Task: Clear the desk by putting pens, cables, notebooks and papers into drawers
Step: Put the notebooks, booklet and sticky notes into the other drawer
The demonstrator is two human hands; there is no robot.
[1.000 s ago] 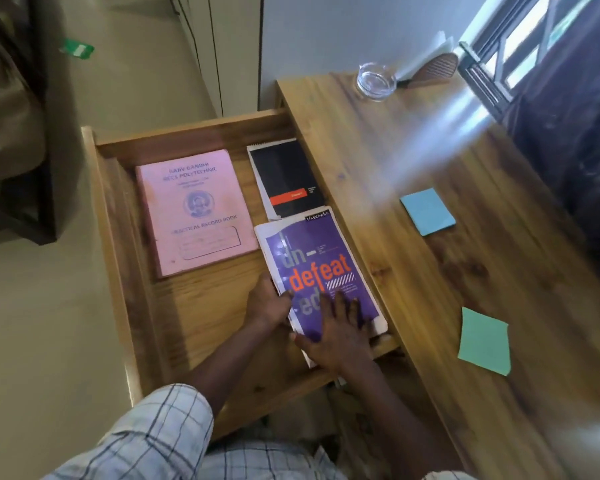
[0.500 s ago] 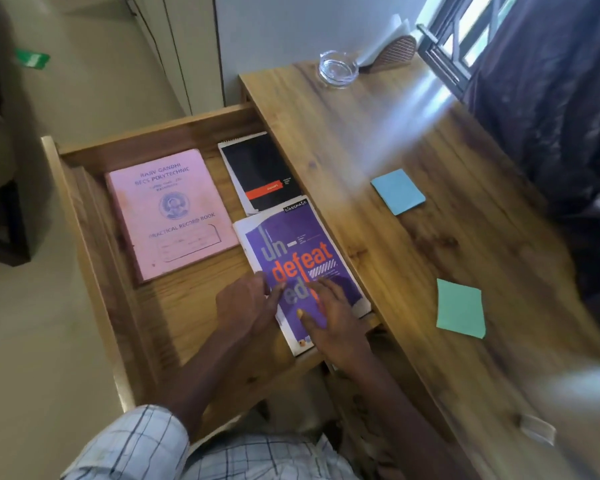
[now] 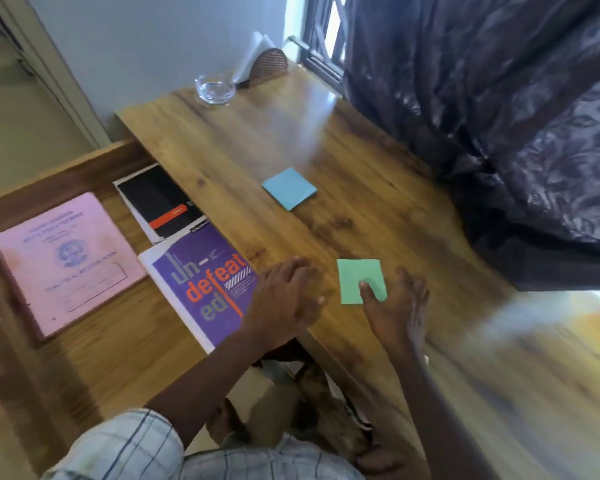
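Head view: my right hand [image 3: 394, 311] lies spread, thumb on the near edge of the green sticky pad [image 3: 361, 280], not yet pinching; my left hand [image 3: 284, 299] hovers open just left of it, over the desk [image 3: 222, 140] edge. Step in hand, I judge: picking up papers. Next: pinch the pad, carry it left into the open drawer [image 3: 118, 341] beside the purple notebook [image 3: 201, 282]; the blue pad [image 3: 289, 188] waits beyond my fingers.

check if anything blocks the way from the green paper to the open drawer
Nothing fixed does. The green paper lies flat on the desk under the right hand; only the left hand hovers between it and the open drawer.
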